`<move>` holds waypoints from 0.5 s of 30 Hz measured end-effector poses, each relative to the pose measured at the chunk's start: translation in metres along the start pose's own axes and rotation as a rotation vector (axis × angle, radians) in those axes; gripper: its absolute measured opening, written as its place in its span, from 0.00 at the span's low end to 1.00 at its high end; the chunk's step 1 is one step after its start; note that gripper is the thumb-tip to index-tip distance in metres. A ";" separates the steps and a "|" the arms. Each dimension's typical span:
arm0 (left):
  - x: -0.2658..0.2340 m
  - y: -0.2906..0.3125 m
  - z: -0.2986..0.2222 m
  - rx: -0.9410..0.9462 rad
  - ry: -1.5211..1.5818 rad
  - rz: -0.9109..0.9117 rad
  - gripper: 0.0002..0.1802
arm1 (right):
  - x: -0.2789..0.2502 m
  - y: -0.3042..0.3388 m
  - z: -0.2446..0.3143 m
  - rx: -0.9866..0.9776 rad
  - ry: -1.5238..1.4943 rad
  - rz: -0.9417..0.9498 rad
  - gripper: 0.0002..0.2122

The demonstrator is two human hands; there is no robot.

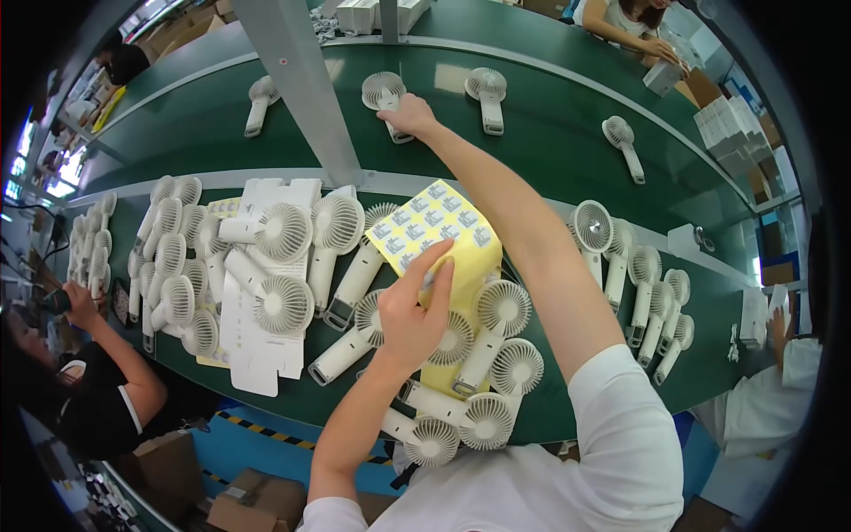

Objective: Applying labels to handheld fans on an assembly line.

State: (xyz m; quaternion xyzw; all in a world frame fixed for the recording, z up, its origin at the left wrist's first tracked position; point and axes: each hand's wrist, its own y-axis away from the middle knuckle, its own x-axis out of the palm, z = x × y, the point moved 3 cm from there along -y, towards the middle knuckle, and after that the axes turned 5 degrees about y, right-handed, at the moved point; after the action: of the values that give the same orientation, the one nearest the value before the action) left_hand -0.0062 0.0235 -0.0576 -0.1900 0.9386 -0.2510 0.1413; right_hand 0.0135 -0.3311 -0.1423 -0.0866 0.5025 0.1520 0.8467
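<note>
My right arm stretches far across the table, and my right hand [409, 115] is closed around the neck of a white handheld fan [383, 86] on the far green surface. Nearer to me, my left hand [415, 315] grips a yellow sheet of grey-and-white stickers [434, 217], with its fingers over the lower part of the sheet. The sheet is bent and rises above the fans beneath it. Several white fans, such as one fan [503, 308], lie loosely around my left forearm, some on another yellow sheet.
White flattened cartons [257, 355] lie left of centre with fans on top. More fans are heaped at the left [173, 257] and right [645, 270]. A metal post [306, 89] rises beyond the table's rail. Co-workers sit left, right and across, near stacked white boxes [731, 129].
</note>
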 end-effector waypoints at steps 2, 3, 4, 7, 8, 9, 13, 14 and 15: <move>-0.002 0.000 0.001 -0.009 0.004 -0.001 0.14 | -0.006 0.011 0.006 0.042 -0.078 -0.043 0.25; -0.007 0.001 0.003 -0.023 0.002 -0.007 0.13 | -0.010 0.023 0.011 0.074 -0.351 0.145 0.23; -0.008 0.002 0.002 -0.018 0.000 -0.012 0.13 | -0.018 0.038 0.013 0.108 -0.615 0.326 0.21; -0.001 0.004 0.004 -0.024 0.028 -0.003 0.13 | -0.042 0.089 -0.011 0.098 -0.999 0.322 0.19; 0.000 0.004 0.006 -0.015 0.030 -0.003 0.13 | -0.057 0.111 -0.015 0.091 -1.121 0.241 0.20; 0.001 0.005 0.004 -0.007 0.033 0.000 0.13 | -0.070 0.135 -0.021 0.097 -1.116 0.227 0.20; 0.002 0.007 -0.003 -0.051 0.085 0.036 0.12 | -0.106 0.225 -0.052 0.099 -1.280 0.135 0.16; 0.001 0.008 -0.004 -0.058 0.098 0.054 0.12 | -0.111 0.249 -0.057 0.087 -1.317 0.101 0.15; 0.000 0.009 -0.005 -0.084 0.092 0.058 0.12 | -0.116 0.273 -0.060 0.107 -1.346 0.067 0.13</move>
State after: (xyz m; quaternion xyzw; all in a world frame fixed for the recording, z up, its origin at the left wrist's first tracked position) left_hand -0.0106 0.0326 -0.0576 -0.1566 0.9589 -0.2159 0.0972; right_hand -0.1819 -0.1125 -0.0677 0.0849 -0.1253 0.1740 0.9730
